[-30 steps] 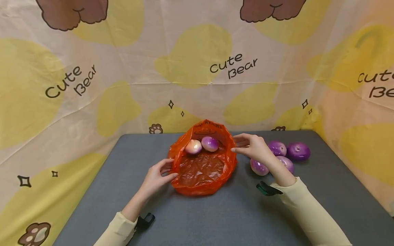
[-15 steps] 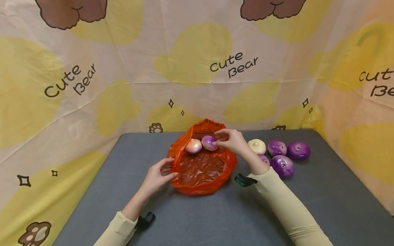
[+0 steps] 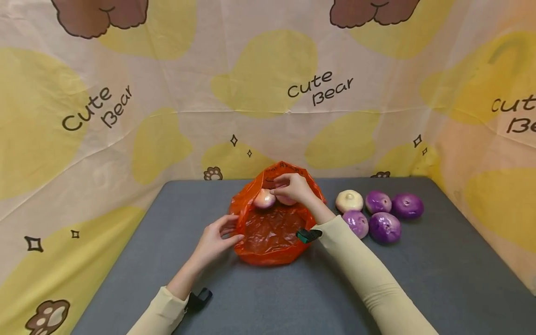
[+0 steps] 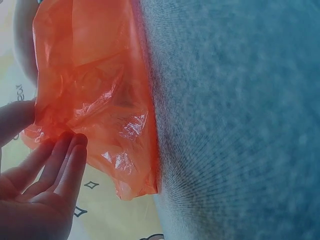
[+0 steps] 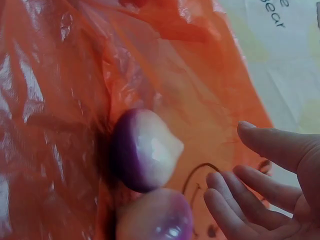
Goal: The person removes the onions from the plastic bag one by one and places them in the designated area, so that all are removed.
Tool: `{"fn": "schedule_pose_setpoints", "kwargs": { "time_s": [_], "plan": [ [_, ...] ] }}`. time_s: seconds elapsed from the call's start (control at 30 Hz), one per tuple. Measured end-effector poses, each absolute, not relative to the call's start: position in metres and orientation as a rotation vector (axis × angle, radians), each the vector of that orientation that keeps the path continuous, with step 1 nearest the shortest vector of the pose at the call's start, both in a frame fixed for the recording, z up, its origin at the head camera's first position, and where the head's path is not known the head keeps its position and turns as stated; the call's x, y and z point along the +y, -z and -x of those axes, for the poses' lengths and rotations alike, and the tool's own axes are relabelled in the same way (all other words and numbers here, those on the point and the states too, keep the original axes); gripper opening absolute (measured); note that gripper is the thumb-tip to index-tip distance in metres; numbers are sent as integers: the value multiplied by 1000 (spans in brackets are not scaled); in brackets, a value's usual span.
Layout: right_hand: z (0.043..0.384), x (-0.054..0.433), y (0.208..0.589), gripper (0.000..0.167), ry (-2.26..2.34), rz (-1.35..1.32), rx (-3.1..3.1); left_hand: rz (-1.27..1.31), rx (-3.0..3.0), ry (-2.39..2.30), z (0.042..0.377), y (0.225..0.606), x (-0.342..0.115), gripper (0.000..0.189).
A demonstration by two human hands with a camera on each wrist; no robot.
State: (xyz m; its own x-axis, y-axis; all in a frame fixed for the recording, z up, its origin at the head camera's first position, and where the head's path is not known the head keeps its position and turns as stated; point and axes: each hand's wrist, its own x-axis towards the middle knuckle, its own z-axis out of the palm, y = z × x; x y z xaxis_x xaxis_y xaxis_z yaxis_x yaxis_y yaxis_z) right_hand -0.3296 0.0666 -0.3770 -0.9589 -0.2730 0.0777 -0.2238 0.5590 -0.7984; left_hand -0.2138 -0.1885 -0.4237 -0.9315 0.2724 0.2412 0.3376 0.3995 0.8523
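Observation:
An orange-red plastic bag (image 3: 274,259) stands with its mouth open. Inside lie two purple-and-white onions, the left onion (image 3: 264,199) in plain sight, the right onion (image 3: 286,200) partly covered by my right hand (image 3: 295,188) in the head view. That hand hovers over them inside the mouth; in the right wrist view its fingers (image 5: 227,202) are spread and hold nothing, apart from both the upper onion (image 5: 150,150) and the lower onion (image 5: 155,217). My left hand (image 3: 213,239) touches the bag's left side with extended fingers, the thumb apart from them.
Right of the bag, several onions sit grouped on the grey table (image 3: 268,302): a pale onion (image 3: 349,201) and purple ones such as the front onion (image 3: 385,228). A patterned cloth (image 3: 259,70) hangs behind and at both sides.
My right hand moved left from the bag's right rim to over the onions inside, uncovering the pale onion on the table. The left hand stayed at the bag.

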Motion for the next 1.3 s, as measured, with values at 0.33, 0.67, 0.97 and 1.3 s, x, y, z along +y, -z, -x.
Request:
{"fn": "schedule_pose_setpoints", "kwargs": {
  "time_s": [0.33, 0.67, 0.97, 1.3],
  "plan": [
    [344, 49, 394, 47, 1312, 390, 2743, 574, -2540, 1592, 221, 439, -190, 47],
    [345, 44, 404, 53, 1299, 464, 2757, 566, -2568, 1564, 220, 439, -191, 47],
    [340, 43, 406, 61, 1160, 502, 2790, 550, -2567, 1565, 219, 437, -191, 47],
    [328, 37, 416, 63, 1108, 609, 2784, 559, -2544, 1578, 220, 439, -193, 47]
  ]
}}
